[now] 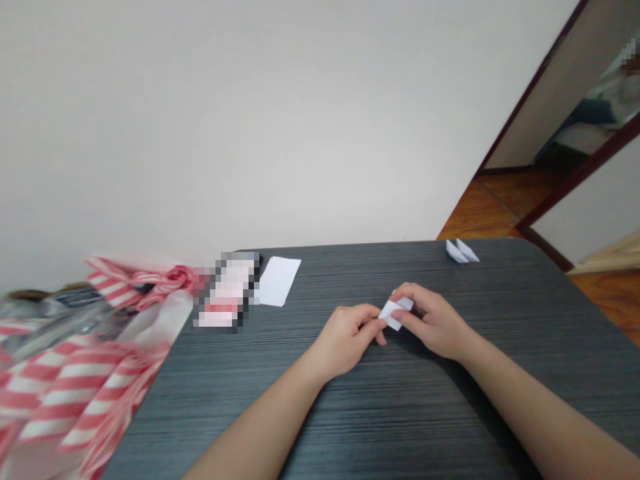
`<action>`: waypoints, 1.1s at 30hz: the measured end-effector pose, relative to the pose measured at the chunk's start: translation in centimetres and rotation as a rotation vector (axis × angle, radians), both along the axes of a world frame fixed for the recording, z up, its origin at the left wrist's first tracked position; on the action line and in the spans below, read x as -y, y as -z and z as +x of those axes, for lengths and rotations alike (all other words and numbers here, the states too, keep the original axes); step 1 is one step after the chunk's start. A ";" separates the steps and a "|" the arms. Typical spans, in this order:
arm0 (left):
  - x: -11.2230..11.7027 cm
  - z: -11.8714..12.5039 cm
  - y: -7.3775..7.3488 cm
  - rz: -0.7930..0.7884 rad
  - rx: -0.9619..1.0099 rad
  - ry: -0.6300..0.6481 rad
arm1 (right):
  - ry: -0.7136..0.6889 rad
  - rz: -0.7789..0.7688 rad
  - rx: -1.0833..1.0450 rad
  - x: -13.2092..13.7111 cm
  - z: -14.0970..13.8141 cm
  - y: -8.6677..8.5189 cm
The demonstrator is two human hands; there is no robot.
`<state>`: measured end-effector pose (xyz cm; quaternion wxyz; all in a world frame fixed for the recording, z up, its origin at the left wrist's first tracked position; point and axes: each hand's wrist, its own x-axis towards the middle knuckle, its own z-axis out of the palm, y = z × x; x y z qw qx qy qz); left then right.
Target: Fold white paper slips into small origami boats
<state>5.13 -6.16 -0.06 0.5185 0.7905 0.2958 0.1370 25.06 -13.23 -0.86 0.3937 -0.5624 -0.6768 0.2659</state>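
Note:
A small folded piece of white paper (393, 316) is held between my two hands, low over the dark table (350, 413). My left hand (350, 335) pinches its left corner between thumb and fingers. On the other side, my right hand (431, 320) grips the paper with the thumb in front and the fingers behind. Part of the paper is hidden by my fingers. Near the table's far right edge stands a folded white paper boat (462, 251), with two pointed sides.
White paper sheets (281, 281) lie at the back left of the table, beside a blurred-out phone-like object (227, 291). Red-and-white striped cloth (85, 387) is heaped left of the table. A pale wall (310, 120) rises behind; a doorway with wooden floor (475, 210) is at right.

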 end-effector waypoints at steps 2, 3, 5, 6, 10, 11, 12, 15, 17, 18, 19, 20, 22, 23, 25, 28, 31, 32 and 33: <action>0.0 0.0 -0.1 0.020 -0.009 -0.002 | -0.007 0.002 0.000 0.0 0.0 0.0; 0.0 0.0 -0.1 0.032 -0.016 -0.001 | -0.011 0.003 0.003 0.0 0.0 -0.1; 0.0 -0.1 -0.3 0.050 -0.028 0.005 | -0.010 0.005 0.018 -0.1 -0.1 -0.2; 0.0 -0.1 -0.4 0.055 -0.030 0.006 | -0.008 0.007 0.026 -0.1 -0.1 -0.3; 0.0 -0.1 -0.6 0.055 -0.031 0.008 | -0.010 0.018 0.046 -0.1 -0.1 -0.5; 0.0 -0.1 -0.7 0.054 -0.034 0.005 | -0.013 0.020 0.045 -0.1 -0.1 -0.5; 0.0 -0.1 -0.7 0.054 -0.037 0.003 | -0.015 0.018 0.045 -0.1 -0.1 -0.5; 0.1 -0.1 -0.8 0.054 -0.037 -0.008 | -0.011 0.008 0.044 0.0 -0.1 -0.4; 0.1 -0.1 -0.8 0.052 -0.034 -0.011 | -0.007 -0.001 0.045 0.0 -0.1 -0.4; 0.1 -0.1 -0.8 0.050 -0.032 -0.011 | -0.007 -0.006 0.046 0.0 -0.1 -0.4; 0.2 -0.1 -0.7 0.047 -0.030 -0.011 | -0.006 -0.008 0.044 0.0 -0.2 -0.4; 0.2 -0.1 -0.7 0.044 -0.030 -0.013 | -0.005 -0.011 0.042 0.0 -0.2 -0.4; 0.2 -0.1 -0.6 0.035 -0.030 -0.022 | 0.002 -0.007 0.042 0.0 -0.2 -0.3; 0.2 -0.1 -0.5 0.027 -0.031 -0.027 | 0.005 -0.004 0.039 0.0 -0.2 -0.3; 0.1 -0.1 -0.4 0.012 -0.032 -0.034 | 0.011 -0.008 0.029 0.0 -0.1 -0.1; 0.1 -0.1 -0.3 -0.002 -0.025 -0.029 | 0.018 -0.035 -0.010 0.1 -0.1 0.2; 0.1 -0.1 -0.3 -0.009 -0.015 -0.026 | 0.021 -0.048 -0.069 0.2 -0.1 0.7; 0.1 -0.1 -0.3 -0.009 -0.013 -0.028 | 0.019 -0.047 -0.090 0.2 -0.1 0.9; 0.0 0.0 -0.4 -0.008 -0.012 -0.029 | 0.018 -0.043 -0.109 0.2 -0.1 1.1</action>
